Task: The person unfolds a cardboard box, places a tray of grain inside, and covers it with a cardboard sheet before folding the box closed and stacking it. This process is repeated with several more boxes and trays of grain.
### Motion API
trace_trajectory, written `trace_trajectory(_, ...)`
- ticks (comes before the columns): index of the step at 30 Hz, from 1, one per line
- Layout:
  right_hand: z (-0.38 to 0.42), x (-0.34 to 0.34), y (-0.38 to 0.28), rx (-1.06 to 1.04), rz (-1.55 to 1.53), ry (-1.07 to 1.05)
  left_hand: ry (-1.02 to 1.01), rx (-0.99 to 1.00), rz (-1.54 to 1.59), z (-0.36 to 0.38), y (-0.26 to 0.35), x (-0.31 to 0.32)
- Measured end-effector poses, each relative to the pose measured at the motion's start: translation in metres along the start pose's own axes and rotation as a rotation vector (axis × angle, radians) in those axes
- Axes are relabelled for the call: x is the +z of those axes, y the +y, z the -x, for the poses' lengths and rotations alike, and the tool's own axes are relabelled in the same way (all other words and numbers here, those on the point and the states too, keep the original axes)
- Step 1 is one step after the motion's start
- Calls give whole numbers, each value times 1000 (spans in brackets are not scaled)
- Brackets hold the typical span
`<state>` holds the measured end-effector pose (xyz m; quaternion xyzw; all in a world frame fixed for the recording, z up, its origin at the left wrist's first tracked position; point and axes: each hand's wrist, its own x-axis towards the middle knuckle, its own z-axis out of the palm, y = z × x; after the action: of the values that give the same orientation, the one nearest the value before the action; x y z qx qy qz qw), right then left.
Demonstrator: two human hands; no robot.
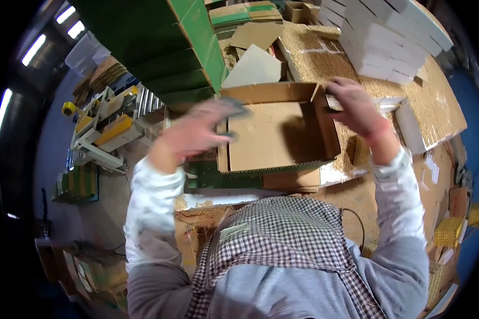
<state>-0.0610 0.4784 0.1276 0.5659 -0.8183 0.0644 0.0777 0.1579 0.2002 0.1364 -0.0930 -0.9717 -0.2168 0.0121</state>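
An open cardboard box (274, 127), brown inside with low walls, sits in front of me on the work table. My left hand (199, 125), smeared by motion, hovers over the box's left wall with thumb and fingers spread apart. Dark coverings show on its fingertips. My right hand (356, 106) is at the box's right wall, its fingers bent but apart, fingertips right by the top edge. Nothing shows between the fingers of either hand. A dark shadow falls on the bottom of the box.
A tall stack of green boxes (197, 53) rises at the back left. White boxes (383, 42) are piled at the back right, near loose shavings (322, 61). A white cardboard sheet (254, 66) lies behind the box. A roller conveyor (112, 119) stands to the left.
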Motion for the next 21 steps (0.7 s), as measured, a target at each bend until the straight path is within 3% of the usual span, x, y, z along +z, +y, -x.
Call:
trace_trajectory(1,9,-4,14,229,93,-66,130,-150,-243,30,-8,-19)
trace_trajectory(3,2,7,11,206,-53,-630,189,-479,-428,53,-25,12)
trace_trajectory(4,2,32,-1,156,-511,-577,177,-427,-182,49,-58,57)
trace_trajectory(5,-5,55,-14,21,-301,-521,172,-373,66,38,-82,104)
trace_trajectory(7,-1,111,-3,-59,-355,-362,276,-454,181,14,-64,145)
trace_trajectory(9,13,114,13,492,-1401,-232,312,-310,31,4,-47,162)
trace_trajectory(10,30,140,22,500,-1595,50,401,-326,445,9,-42,170)
trace_trajectory(11,59,228,63,621,-943,70,485,-303,862,14,-39,177)
trace_trajectory(12,61,195,37,723,-848,-237,566,-289,807,18,-34,183)
trace_trajectory(13,77,232,29,637,-1316,55,648,-276,759,15,-35,177)
trace_trajectory(14,89,264,36,778,-1785,-45,697,-250,734,8,-45,158)
trace_trajectory(15,53,131,-49,935,-1693,-68,578,-228,561,10,-49,148)
trace_trajectory(16,58,135,-39,765,-1938,-116,452,-216,395,12,-53,140)
trace_trajectory(17,51,112,-42,667,-1754,7,463,-176,706,1,-61,126)
trace_trajectory(18,40,105,-29,615,-1776,167,460,-121,1018,-14,-71,104)
trace_trajectory(20,19,65,-5,492,-1778,464,575,-215,1183,-11,-36,-13)
trace_trajectory(21,-4,24,2,391,-1758,564,733,6,1204,-12,-38,-65)
